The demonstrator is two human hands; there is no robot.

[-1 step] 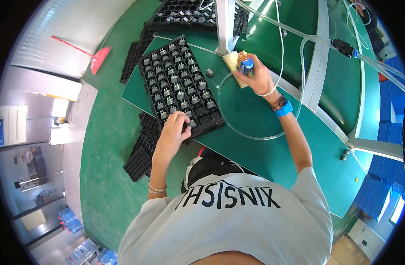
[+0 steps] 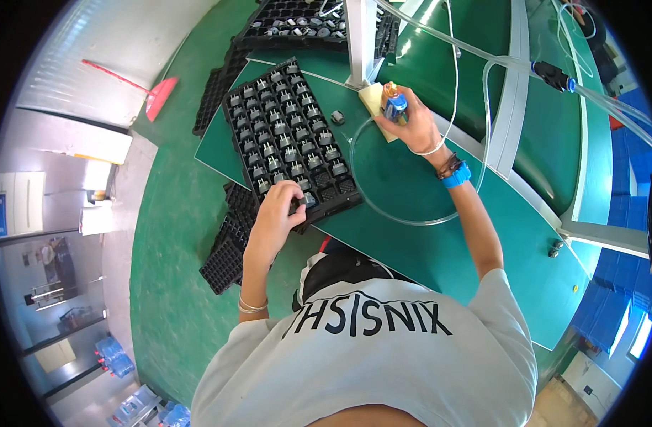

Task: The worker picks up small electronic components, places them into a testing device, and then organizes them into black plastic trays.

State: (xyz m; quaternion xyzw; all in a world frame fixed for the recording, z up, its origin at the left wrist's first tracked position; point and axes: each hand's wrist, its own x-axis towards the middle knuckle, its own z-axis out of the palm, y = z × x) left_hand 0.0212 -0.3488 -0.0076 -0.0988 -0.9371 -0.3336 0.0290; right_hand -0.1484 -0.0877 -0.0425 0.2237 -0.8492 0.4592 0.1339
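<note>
My left hand (image 2: 277,213) is at the near-left corner of a black tray (image 2: 343,197), with its fingers curled together. Whatever sits between its fingertips is hidden. Rows of small grey parts with metal pins, like plug heads (image 2: 290,153), fill most of the tray's pockets; several near pockets hold none. Farther right, my right hand (image 2: 417,128) is closed round a small blue bottle-like item (image 2: 395,107) with an orange-yellow top. It is held over a pale yellow block (image 2: 370,95). One loose grey part (image 2: 338,117) lies on the green table between tray and block.
A clear hose (image 2: 404,222) loops across the green table (image 2: 440,249). A white post (image 2: 360,43) stands behind the block. Another tray of parts (image 2: 297,28) lies at the back. Black trays (image 2: 223,263) are on the floor at left, with a red dustpan (image 2: 160,97) beyond.
My left hand's fingers have shifted very slightly at the tray's corner. My right hand stays on the blue item, almost unmoved.
</note>
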